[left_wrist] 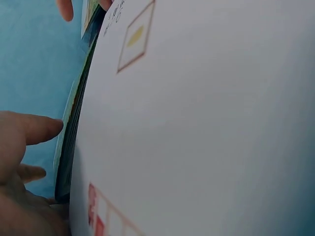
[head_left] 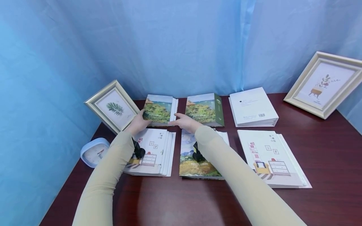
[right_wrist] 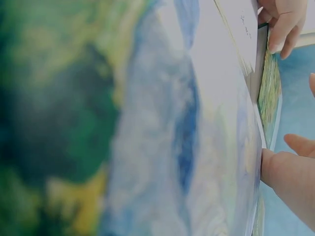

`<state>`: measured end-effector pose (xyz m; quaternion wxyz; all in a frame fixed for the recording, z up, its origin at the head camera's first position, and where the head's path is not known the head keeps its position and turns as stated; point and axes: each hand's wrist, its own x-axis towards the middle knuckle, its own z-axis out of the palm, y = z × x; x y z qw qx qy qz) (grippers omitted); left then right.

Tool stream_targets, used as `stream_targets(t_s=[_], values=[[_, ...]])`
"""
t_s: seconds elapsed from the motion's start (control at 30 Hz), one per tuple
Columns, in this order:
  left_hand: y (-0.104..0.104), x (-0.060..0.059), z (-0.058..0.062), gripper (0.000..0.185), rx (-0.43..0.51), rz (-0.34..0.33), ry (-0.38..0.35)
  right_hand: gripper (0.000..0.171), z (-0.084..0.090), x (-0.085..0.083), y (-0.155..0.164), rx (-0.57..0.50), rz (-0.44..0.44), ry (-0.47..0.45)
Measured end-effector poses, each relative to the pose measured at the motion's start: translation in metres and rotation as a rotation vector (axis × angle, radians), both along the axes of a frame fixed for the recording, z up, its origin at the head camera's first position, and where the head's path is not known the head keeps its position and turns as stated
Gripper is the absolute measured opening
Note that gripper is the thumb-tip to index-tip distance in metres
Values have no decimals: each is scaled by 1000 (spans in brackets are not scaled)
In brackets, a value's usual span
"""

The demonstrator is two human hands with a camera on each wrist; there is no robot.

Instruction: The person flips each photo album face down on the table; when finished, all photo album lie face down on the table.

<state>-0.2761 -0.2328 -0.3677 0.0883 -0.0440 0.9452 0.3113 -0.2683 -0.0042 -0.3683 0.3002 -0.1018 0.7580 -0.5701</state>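
At the back left lies a small photo album [head_left: 159, 108] with a landscape cover, its page edges facing right. My left hand [head_left: 138, 121] is at its left edge, thumb along the near edge and fingers by the left side. On the opposite side my right hand [head_left: 185, 121] has thumb and fingers spread around the near right corner. In the left wrist view the left hand [left_wrist: 24, 162] has its fingers apart beside the album's edge. The right wrist view shows the right hand [right_wrist: 290, 172] with thumb and finger apart.
In front lie a white album [head_left: 152, 150], a painted-cover album [head_left: 186, 169] and another white album [head_left: 271, 160]. Behind stand a matching landscape album [head_left: 205, 110] and a white binder [head_left: 253, 108]. Picture frames [head_left: 117, 108] [head_left: 325, 84] flank them. A blue clock [head_left: 94, 152] is at left.
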Motion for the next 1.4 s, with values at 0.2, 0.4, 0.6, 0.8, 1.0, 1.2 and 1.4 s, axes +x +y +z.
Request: stream_targets(t_s=[0.2, 0.4, 0.6, 0.8, 1.0, 1.2, 1.4], values=[[5, 0, 2, 73, 32, 64, -24, 74, -4, -3, 1, -14, 2, -15], [9, 0, 4, 63, 57, 82, -48, 73, -4, -3, 2, -4, 1, -36], [13, -1, 8, 62, 128, 67, -103, 71, -4, -5, 0, 22, 17, -38], [12, -4, 10, 58, 188, 41, -170, 62, -6, -6, 0, 38, 21, -57], [8, -6, 10, 52, 315, 9, -212, 61, -3, -4, 1, 55, 10, -78], [11, -6, 15, 52, 371, 22, -215, 60, 0, -4, 3, 61, 22, -76], [12, -3, 16, 54, 450, 33, -211, 60, -2, -4, 4, 73, 39, -62]])
